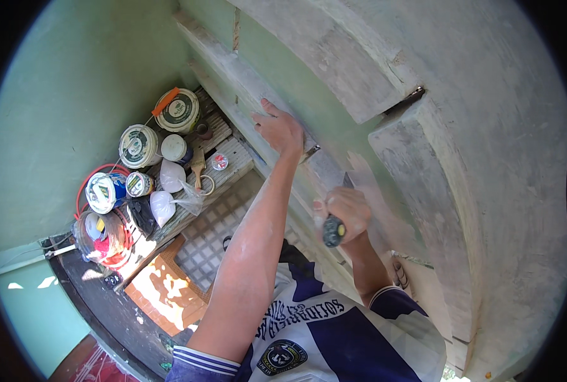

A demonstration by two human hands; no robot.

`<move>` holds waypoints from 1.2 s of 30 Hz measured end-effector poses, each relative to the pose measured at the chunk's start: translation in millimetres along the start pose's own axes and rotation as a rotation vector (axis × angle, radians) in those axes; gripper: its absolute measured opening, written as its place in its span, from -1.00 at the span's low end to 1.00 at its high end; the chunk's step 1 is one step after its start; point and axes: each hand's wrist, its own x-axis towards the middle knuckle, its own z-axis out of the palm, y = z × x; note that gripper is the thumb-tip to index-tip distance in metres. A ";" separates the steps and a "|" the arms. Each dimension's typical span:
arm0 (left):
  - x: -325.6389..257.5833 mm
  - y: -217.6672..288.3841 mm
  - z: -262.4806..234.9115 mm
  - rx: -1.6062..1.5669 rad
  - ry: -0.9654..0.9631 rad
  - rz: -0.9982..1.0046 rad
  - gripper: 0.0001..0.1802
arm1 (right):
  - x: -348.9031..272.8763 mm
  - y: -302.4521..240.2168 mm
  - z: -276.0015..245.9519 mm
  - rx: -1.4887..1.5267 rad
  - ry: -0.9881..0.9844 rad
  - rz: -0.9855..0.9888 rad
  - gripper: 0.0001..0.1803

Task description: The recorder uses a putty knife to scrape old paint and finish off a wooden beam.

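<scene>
My right hand (pixel 348 209) is closed around a putty knife, whose dark handle (pixel 334 232) with a yellow spot on its end sticks out below the fist. A short stretch of its thin blade (pixel 348 181) shows above the fingers, close to the pale green wall panel (pixel 374 184). Most of the blade is hidden or too blurred to make out. My left hand (pixel 280 130) lies with fingers apart on a whitish ledge (pixel 248 86), farther up and to the left. Nothing shows in it. Pale smears mark the wall around the knife.
A slatted wooden bench (pixel 238 153) at the left carries paint buckets (pixel 138 145), a paintbrush (pixel 198 164), a tape ring (pixel 208 185) and bags of whitish powder (pixel 162 207). Thick grey ledges (pixel 417 153) jut out at the right. Below lies a tiled floor (pixel 208 219).
</scene>
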 end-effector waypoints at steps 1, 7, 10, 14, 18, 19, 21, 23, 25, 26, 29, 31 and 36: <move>-0.6 -0.9 -0.2 0.001 -0.003 -0.001 -0.12 | 0.0 -3.0 -0.8 -0.003 0.000 0.002 -0.59; -1.5 -0.4 -2.9 0.002 -0.021 -0.002 -0.11 | -0.3 1.8 -2.3 -0.028 -0.019 0.007 -0.66; 2.2 -1.4 0.1 -0.002 -0.007 0.000 -0.11 | -4.9 -0.5 6.0 -0.022 -0.006 -0.002 -0.61; 1.8 -3.0 -0.1 0.012 -0.008 0.003 -0.12 | -1.0 1.8 2.2 -0.082 0.034 0.035 -0.62; -2.3 0.5 -2.7 0.013 -0.029 -0.023 -0.12 | 4.3 -15.5 -3.0 0.063 0.033 -0.053 -0.61; -1.3 1.7 -2.7 0.013 -0.028 -0.023 -0.12 | 2.7 -14.5 -4.3 0.116 0.086 -0.077 -0.61; -0.9 1.8 -1.8 0.013 -0.028 -0.016 -0.12 | 9.6 -9.6 -2.8 0.057 0.058 -0.076 -0.61; 0.4 1.7 -1.7 0.010 -0.024 -0.015 -0.12 | 12.3 -9.8 -3.6 0.000 0.028 -0.078 -0.61; 1.3 1.3 -2.0 0.005 -0.017 -0.014 -0.12 | 12.6 -13.3 -6.7 0.062 0.050 -0.117 -0.61; 0.0 0.1 -2.7 0.014 -0.022 -0.017 -0.12 | 12.4 -12.2 -8.6 0.063 0.049 -0.117 -0.61; 1.1 0.0 -1.4 0.019 -0.019 -0.016 -0.12 | 14.7 0.8 -6.3 -0.012 0.057 -0.021 -0.64; 2.6 -0.7 1.0 0.012 -0.012 -0.012 -0.11 | 9.3 -14.7 -17.2 0.034 0.064 -0.006 -0.71; 1.7 -0.1 -1.9 -0.014 -0.017 -0.003 -0.11 | 9.7 -4.2 -12.1 -0.101 0.217 -0.060 -0.65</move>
